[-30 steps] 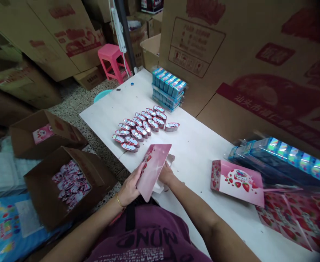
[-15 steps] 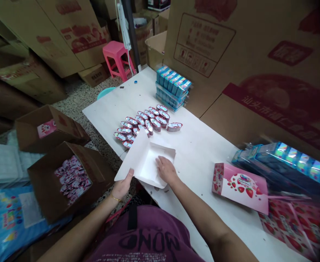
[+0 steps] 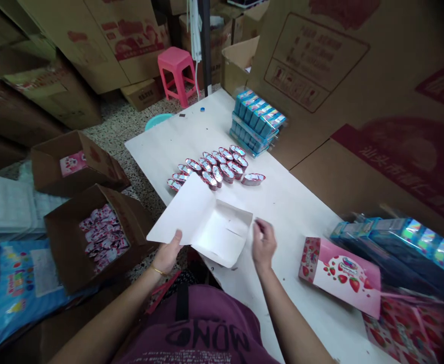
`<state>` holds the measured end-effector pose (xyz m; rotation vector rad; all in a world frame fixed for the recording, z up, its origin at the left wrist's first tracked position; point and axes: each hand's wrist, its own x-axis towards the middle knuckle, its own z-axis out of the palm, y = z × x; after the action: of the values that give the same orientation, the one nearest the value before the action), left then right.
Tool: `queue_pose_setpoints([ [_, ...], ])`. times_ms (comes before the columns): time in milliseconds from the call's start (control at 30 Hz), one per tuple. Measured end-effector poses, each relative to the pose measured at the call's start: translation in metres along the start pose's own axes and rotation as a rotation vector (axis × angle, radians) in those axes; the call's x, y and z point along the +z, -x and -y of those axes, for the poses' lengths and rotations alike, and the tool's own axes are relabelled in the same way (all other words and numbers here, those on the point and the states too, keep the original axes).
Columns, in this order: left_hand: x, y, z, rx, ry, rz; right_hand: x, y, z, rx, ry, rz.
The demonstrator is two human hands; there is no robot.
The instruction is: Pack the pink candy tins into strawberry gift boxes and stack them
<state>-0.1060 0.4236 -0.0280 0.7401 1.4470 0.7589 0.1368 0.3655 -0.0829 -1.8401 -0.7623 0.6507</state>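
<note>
A white-lined cardboard box (image 3: 222,230) stands on the table, its lid (image 3: 182,215) folded open to the left. My left hand (image 3: 168,253) grips the lid's near edge, thumb on top and the other fingers hidden beneath. Just off the box's right wall is my right hand (image 3: 264,242), its fingers curled in; whatever they may hold is too small to make out. Several small oval packs (image 3: 216,174) with shiny tops and red rims stand in rows behind the box. One more oval pack (image 3: 253,179) lies apart to their right.
A pink strawberry-print box (image 3: 343,270) lies on the white table (image 3: 282,207) at right, beside blue packs (image 3: 388,232). More blue packs (image 3: 257,121) are stacked at the back. Open cartons (image 3: 66,242) stand on the left, with a pink stool (image 3: 176,71) beyond.
My right hand has come out of the white box to its right side, its fingers now curled. My left hand stays on the lid, which has tilted further open. The camera view has shifted slightly.
</note>
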Motion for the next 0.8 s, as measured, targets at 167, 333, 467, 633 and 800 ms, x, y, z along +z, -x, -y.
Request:
queue_pose_setpoints([
  [167,-0.018,-0.004,0.005,-0.075,0.21,0.08,-0.011,0.0,-0.023,0.627,-0.535,0.366],
  [333,-0.022,-0.011,0.006,-0.132,0.188,0.106,0.018,0.002,-0.027,0.852,-0.869,0.391],
  [467,-0.021,-0.016,0.004,-0.125,0.188,0.043,0.023,0.006,-0.022,0.949,-1.018,0.31],
  [633,-0.017,-0.015,0.001,-0.136,0.172,0.035,0.016,0.009,-0.025,0.939,-1.041,0.377],
  [800,-0.009,-0.018,-0.003,-0.126,0.106,0.068,0.012,0.015,-0.034,0.773,-0.822,0.433],
])
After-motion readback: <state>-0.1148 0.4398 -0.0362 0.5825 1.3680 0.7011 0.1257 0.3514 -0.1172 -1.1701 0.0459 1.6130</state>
